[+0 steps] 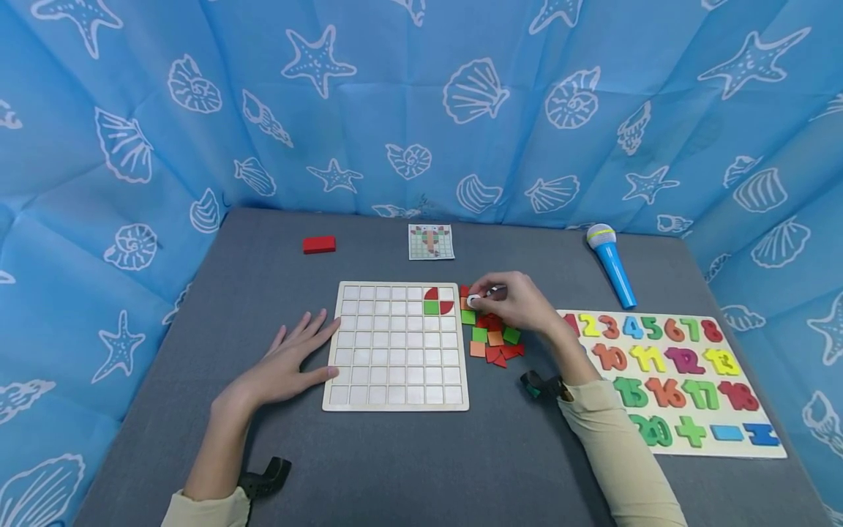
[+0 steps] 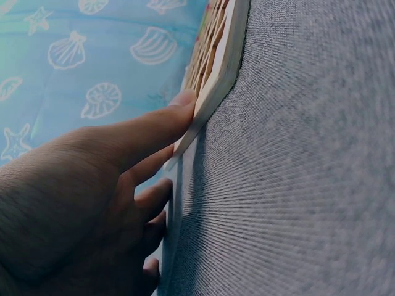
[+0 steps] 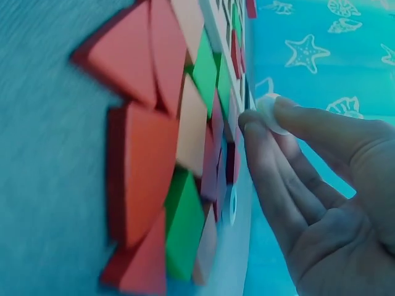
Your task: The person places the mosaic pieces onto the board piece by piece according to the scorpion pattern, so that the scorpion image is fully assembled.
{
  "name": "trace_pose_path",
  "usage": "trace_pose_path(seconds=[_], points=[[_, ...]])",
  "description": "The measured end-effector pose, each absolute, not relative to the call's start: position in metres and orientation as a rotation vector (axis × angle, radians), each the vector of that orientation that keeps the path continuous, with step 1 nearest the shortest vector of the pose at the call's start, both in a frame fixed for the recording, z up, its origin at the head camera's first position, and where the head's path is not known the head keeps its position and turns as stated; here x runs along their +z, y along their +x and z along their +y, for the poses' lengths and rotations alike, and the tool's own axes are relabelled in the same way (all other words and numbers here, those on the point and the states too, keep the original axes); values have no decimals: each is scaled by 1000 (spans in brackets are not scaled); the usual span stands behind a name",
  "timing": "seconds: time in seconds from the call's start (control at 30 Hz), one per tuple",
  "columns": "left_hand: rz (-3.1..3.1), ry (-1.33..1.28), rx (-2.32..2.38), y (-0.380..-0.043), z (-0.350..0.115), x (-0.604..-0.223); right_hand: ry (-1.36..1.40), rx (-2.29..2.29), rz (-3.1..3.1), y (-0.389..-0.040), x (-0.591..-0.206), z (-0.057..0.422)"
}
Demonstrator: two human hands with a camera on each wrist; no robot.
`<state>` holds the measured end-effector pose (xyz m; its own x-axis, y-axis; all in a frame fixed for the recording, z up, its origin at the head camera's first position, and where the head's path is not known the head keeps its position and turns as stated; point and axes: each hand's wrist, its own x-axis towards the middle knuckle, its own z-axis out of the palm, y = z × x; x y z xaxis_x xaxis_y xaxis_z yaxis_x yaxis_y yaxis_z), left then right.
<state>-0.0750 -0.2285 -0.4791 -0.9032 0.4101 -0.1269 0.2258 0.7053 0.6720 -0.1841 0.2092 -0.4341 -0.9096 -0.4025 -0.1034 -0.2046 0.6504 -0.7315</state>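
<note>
Right hand (image 1: 520,304) pinches a small white piece (image 1: 474,298) over the tile pile (image 1: 494,338), just beside the grid board (image 1: 396,346). Left hand (image 1: 293,359) lies flat, steadying the board's edge. Next up, I'd guess: carefully lining it into a cell.

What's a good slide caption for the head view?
Left hand steadies the grid board while the right hand pinches a white piece over the tile pile.

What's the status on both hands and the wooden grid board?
Left hand flat, touching wooden grid board edge. Right hand pinching small white tile over pile of coloured tiles. Nothing blocking.
</note>
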Motion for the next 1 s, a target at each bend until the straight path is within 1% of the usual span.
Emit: trace_pose_path(seconds=[0.2, 0.53, 0.87, 1.0], points=[[2626, 462, 981, -73, -224, -468, -568, -1184, 2553, -188, -431, 193], [2638, 462, 955, -76, -228, -479, -640, -1217, 2509, -202, -429, 159], [2618, 436, 965, -74, -223, -466, -764, -1133, 2507, -218, -434, 129], [2623, 439, 946, -75, -225, -471, -777, -1076, 2537, -222, -438, 120]])
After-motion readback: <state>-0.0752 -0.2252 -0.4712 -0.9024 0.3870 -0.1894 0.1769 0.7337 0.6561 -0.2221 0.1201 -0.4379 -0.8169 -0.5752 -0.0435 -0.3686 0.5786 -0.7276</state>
